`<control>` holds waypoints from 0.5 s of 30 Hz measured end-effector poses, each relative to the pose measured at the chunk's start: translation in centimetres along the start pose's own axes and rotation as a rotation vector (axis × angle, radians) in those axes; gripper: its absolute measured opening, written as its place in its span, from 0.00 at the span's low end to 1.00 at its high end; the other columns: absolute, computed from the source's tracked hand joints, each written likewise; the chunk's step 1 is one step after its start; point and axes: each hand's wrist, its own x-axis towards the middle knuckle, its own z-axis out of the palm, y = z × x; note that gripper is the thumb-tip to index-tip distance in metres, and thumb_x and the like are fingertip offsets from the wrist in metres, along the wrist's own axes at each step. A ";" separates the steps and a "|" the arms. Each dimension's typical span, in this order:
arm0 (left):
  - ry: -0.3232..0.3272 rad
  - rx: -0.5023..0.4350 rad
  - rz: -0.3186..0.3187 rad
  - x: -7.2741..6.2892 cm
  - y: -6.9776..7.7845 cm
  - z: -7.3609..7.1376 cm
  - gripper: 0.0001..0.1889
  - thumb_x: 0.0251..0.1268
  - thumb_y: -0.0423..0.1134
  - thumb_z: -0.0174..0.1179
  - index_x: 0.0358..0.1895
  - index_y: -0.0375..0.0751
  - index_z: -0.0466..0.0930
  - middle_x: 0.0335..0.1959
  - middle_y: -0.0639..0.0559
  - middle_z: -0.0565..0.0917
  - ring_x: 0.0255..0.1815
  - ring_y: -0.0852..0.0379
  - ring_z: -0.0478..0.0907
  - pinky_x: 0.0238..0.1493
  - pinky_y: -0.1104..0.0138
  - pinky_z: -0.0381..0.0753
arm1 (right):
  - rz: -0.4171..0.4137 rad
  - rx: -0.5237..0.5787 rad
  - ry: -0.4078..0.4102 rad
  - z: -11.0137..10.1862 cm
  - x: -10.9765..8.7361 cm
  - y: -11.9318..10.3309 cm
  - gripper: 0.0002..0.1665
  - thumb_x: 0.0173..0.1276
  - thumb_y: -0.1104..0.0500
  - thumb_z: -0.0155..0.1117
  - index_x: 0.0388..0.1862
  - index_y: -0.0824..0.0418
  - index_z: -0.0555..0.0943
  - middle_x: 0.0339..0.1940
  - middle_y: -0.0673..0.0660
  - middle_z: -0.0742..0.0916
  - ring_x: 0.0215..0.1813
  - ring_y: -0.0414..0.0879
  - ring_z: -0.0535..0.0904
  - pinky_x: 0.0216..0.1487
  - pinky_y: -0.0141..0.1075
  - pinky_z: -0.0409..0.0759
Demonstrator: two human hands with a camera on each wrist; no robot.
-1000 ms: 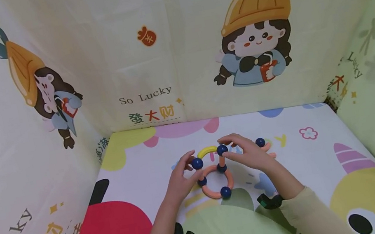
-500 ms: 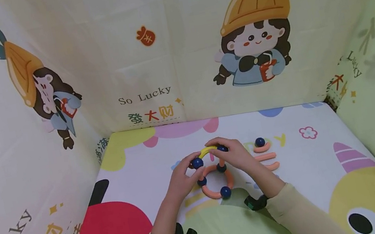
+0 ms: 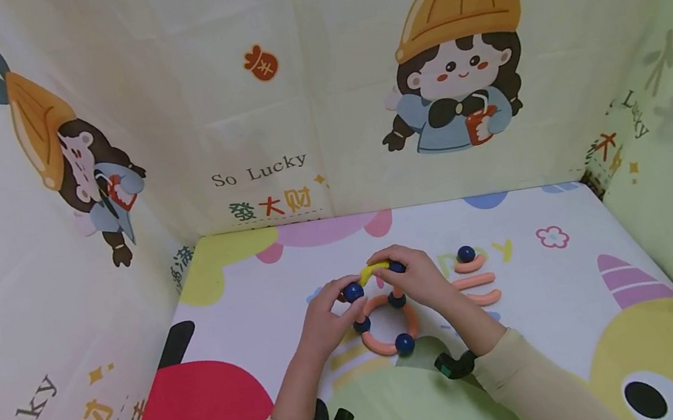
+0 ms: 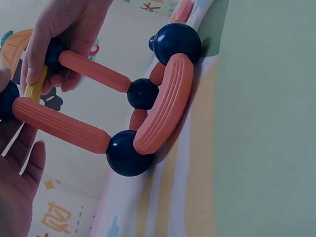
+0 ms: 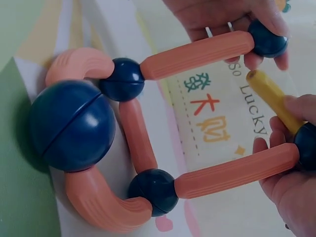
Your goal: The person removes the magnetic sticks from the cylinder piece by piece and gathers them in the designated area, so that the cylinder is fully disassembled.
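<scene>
Hands (image 3: 322,321) (image 3: 419,278) — two — balls (image 3: 404,343) — six.

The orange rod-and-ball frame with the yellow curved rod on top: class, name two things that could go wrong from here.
1. The yellow curved plastic rod bridges two dark blue balls atop upright orange rods; the left hand pinches one ball, the right hand the other. Uneven pressure may pop a joint loose.
2. The orange ring base only rests on the printed mat, so a push could tip or slide the frame, perhaps toward the loose orange rods nearby.
</scene>
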 end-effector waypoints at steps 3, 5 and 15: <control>-0.009 -0.008 -0.021 -0.1 -0.1 0.2 0.23 0.67 0.51 0.63 0.65 0.60 0.75 0.50 0.56 0.82 0.45 0.52 0.77 0.44 0.49 0.81 | -0.014 -0.016 0.004 0.0 0.1 0.1 0.13 0.69 0.49 0.67 0.50 0.49 0.86 0.49 0.45 0.86 0.48 0.43 0.82 0.48 0.37 0.82; -0.016 -0.012 -0.036 -0.2 -0.1 0.3 0.26 0.67 0.51 0.63 0.67 0.58 0.73 0.49 0.55 0.82 0.44 0.50 0.76 0.43 0.53 0.80 | -0.020 -0.031 0.010 0.0 0.2 0.1 0.12 0.69 0.51 0.67 0.50 0.49 0.86 0.49 0.45 0.85 0.49 0.43 0.81 0.50 0.38 0.82; -0.021 -0.014 -0.122 -0.8 -1.0 1.1 0.29 0.66 0.47 0.65 0.69 0.62 0.68 0.43 0.59 0.81 0.42 0.59 0.76 0.44 0.66 0.79 | -0.060 -0.016 -0.025 -0.3 0.3 0.0 0.14 0.70 0.57 0.65 0.53 0.47 0.84 0.53 0.47 0.83 0.50 0.45 0.79 0.55 0.42 0.80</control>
